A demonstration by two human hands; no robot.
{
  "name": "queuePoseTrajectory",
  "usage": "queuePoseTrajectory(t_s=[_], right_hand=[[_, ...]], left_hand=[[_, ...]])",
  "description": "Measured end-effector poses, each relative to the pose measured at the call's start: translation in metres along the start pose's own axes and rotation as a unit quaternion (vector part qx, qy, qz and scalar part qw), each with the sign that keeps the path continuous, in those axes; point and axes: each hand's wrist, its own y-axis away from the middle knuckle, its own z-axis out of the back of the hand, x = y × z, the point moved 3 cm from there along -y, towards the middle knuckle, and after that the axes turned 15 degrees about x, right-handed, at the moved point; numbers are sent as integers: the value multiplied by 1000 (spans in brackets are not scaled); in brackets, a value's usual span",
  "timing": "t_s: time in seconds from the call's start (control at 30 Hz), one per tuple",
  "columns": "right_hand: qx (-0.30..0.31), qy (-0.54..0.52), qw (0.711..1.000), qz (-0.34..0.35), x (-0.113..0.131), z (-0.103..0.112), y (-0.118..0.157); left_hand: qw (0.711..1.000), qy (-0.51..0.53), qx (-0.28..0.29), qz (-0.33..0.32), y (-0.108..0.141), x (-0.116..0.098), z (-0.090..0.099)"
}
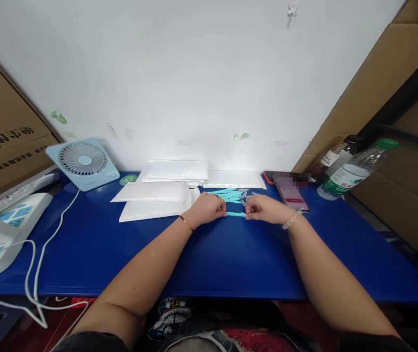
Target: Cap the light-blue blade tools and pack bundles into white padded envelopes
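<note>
A person seen from their own viewpoint reaches both bare forearms over a blue surface (pixel 231 264) pushed against a white wall (pixel 194 73). The left hand (pixel 208 208) and the right hand (pixel 262 209) meet near the middle, a short gap between them. One narrow turquoise strip (pixel 235 214) bridges that gap, lying roughly level from side to side. Each grip is a pinch, thumb and fingers brought together on the strip, the left hand on one end and the right hand on the other.

Just beyond the hands lies a loose pile of turquoise strips (pixel 231 194), overlapping at different angles. Beside it, toward the right hand, several small clear pieces (pixel 244 193) are scattered; whether they are backing or offcuts is too small to tell.

As for progress, the work appears to be partway through: one strip is in hand, and many others lie loose. It cannot be told which of those are finished and which wait, so the amount left is uncertain.

Flat white packets (pixel 177 170) are stacked and spread behind and left of the left hand, none of them held. A phone (pixel 292 195) with a lit screen rests near the right hand.
</note>
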Motion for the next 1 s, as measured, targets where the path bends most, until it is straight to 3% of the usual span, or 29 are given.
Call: queuePoseTrajectory(t_s=[0.17,0.3,0.6,0.77,1.0], right_hand=[[-115,-4,992,-50,-14,15,10],[-201,-13,976,-83,-24,23,16],[-139,39,988,-51,-16,0,-10],[-121,20,991,-47,-20,-5,-16],[-140,-97,985,-34,-18,6,1]], left_hand=[[997,5,-45,56,6,14,11],[994,75,-47,64,8,19,13],[947,315,-57,34,22,23,1],[946,324,-18,27,31,23,-7],[959,280,-38,28,27,25,-6]])
